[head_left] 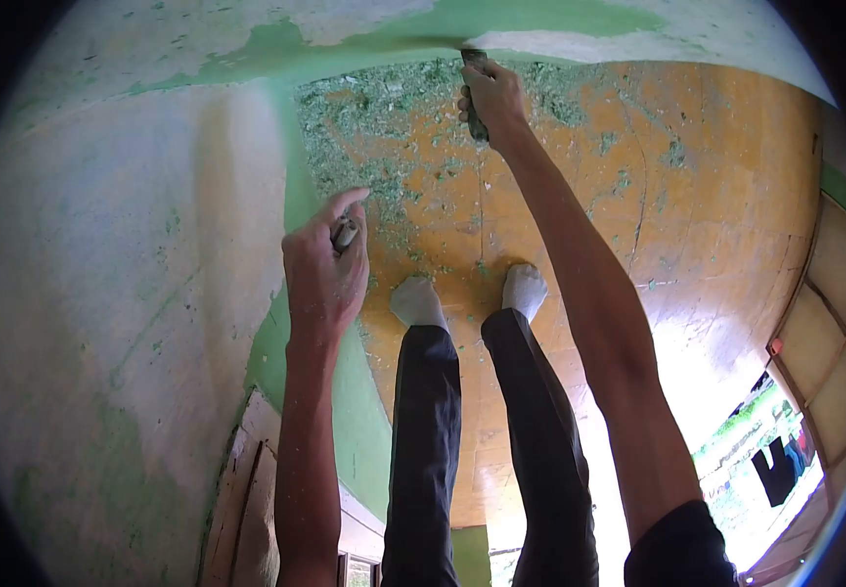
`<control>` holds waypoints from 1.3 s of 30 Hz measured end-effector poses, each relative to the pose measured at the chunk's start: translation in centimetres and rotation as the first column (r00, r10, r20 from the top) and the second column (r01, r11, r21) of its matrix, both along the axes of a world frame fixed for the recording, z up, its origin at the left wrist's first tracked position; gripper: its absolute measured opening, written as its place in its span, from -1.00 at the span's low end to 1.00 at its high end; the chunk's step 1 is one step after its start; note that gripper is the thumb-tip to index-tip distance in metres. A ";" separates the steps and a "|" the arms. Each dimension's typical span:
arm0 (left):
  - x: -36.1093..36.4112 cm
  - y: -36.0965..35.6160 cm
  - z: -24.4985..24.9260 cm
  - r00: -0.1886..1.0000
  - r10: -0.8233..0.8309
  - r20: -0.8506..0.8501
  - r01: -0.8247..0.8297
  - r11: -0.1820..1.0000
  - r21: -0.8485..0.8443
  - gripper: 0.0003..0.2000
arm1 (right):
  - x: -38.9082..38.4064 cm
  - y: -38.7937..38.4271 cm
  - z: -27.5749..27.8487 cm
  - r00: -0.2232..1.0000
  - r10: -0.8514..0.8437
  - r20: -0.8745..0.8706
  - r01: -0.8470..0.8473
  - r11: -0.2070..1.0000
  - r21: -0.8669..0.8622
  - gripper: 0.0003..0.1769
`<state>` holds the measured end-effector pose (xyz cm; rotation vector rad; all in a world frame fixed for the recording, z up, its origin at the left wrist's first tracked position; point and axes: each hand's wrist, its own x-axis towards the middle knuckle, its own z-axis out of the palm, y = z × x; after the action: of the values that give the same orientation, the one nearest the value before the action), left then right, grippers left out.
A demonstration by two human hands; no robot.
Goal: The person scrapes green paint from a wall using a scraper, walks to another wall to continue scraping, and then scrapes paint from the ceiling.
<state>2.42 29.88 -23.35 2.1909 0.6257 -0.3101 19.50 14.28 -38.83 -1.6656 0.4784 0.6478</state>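
Observation:
My right hand (497, 101) is wrapped round the dark handle of a scraper (474, 61). The scraper's blade end meets the lower part of the wall (394, 41), where green paint shows between pale patches. On the left, my left hand (327, 259) is curled round a greyish rod-like piece (346, 235), its round end showing between thumb and fingers; the rest is hidden in the palm, and I cannot tell what it belongs to. That hand is held near the side wall (149, 245), above the floor. Green paint flakes (374, 117) lie thickly along the foot of the wall.
My feet in light socks (417, 301) stand on the orange tiled floor (560, 225), with scattered flakes around. A wooden frame (237, 489) adjoins the side wall at lower left. Bright daylight and dark hanging clothes (775, 470) show through an opening at lower right.

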 end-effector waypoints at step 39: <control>14.9 -7.9 -10.3 0.903 0.365 -0.226 -0.387 0.465 -0.796 -0.88 | -2.9 -1.5 7.6 0.977 0.046 0.209 -0.052 0.998 0.023 -0.73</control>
<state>17.35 21.97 -33.62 1.0734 0.7575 -0.3072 16.60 12.77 -31.24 -1.7005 0.2764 0.5068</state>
